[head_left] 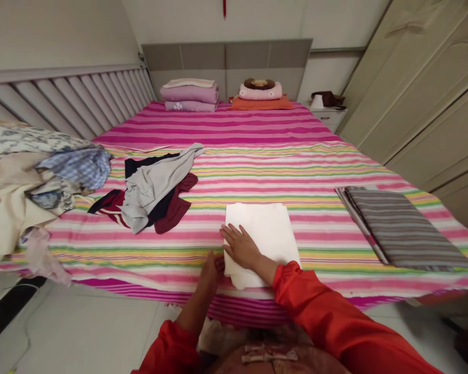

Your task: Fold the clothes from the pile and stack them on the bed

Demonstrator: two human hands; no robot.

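A white folded cloth point(271, 228), probably a garment, lies flat near the front edge of the bed. Its lower left corner is a little uneven and hangs loose. My right hand point(242, 248) rests palm down on the cloth's left part, fingers spread. Beside the cloth's lower left edge is my left hand point(211, 271), thumb up and apart from the slightly bent fingers. Those fingertips are close to the edge; whether they touch it I cannot tell.
Left of the cloth lies a loose pile of grey, navy and maroon clothes point(152, 187). A larger heap of clothes point(15, 182) covers the bed's far left. Folded grey striped fabric point(405, 228) lies at right. Folded bedding point(190, 93) and a pink pillow stack point(260, 93) stand by the headboard.
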